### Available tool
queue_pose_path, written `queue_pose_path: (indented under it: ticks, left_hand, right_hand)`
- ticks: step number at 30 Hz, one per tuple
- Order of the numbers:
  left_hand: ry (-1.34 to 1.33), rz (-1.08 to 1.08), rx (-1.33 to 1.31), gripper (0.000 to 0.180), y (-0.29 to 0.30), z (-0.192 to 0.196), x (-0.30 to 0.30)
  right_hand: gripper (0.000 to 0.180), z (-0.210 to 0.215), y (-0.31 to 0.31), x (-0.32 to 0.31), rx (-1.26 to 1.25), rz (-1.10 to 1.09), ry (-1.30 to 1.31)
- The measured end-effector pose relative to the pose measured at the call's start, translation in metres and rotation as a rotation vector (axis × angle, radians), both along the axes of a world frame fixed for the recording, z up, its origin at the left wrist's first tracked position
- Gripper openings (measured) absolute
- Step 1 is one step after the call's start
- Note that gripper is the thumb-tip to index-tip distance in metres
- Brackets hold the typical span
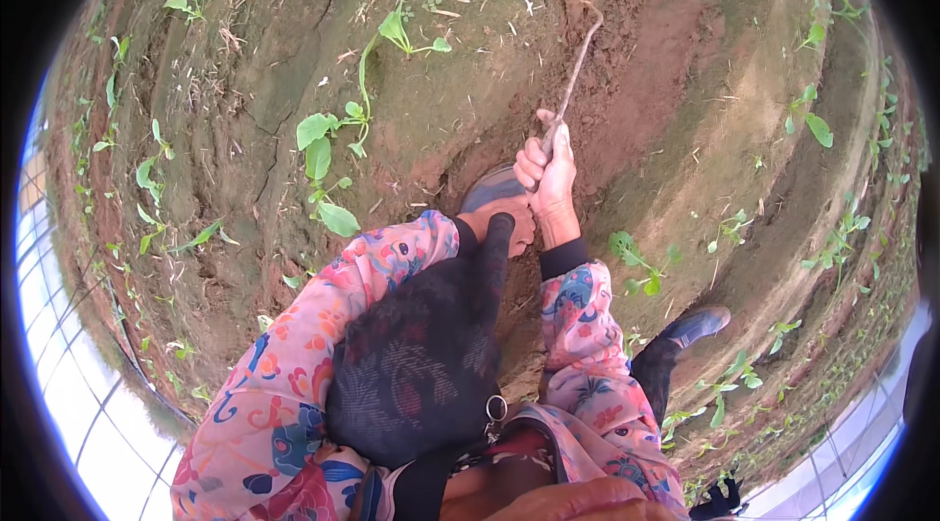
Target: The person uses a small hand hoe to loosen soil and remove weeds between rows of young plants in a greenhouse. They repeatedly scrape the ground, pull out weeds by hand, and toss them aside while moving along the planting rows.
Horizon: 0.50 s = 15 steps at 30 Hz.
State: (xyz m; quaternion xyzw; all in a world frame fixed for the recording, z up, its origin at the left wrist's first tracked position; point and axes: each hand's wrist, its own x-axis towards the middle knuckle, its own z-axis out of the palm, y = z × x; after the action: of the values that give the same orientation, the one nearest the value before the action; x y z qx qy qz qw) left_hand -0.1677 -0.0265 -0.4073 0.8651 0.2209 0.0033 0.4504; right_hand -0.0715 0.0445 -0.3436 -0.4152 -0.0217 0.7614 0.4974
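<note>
My right hand (550,176) is wrapped around the lower end of a thin metal rod with a hooked tip (576,71), its thumb laid along the shaft. The rod points away from me, and its bent end touches loose reddish soil (641,61). Just below and left of that hand, my left hand (506,223) is closed in front of my knee, close against the right wrist. Whatever it may hold is hidden. Beyond the left hand shows the toe of a grey shoe (490,188).
Leafy seedlings (318,144) grow left of the dug patch, with another small plant (641,264) right of my right wrist. My other shoe (697,325) rests on soil at the right. More seedling rows line both sides. A wire grid (88,403) borders the left edge.
</note>
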Motion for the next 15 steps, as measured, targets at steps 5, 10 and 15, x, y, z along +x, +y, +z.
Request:
queue_pose_path:
  ticks: [5, 10, 15]
  left_hand:
    - [-0.132, -0.052, 0.185, 0.019, 0.001, -0.008, -0.001]
    - [-0.576, 0.269, -1.037, 0.032, -0.044, -0.089, 0.002]
    - [-0.487, 0.253, -0.428, 0.053, -0.064, -0.139, 0.002]
  right_hand:
    - [0.036, -0.004, -0.037, 0.01, -0.057, 0.154, -0.099]
    - [0.032, 0.012, -0.09, 0.036, -0.173, 0.352, -0.262]
    - [0.035, 0.016, -0.045, 0.005, 0.12, 0.238, -0.537]
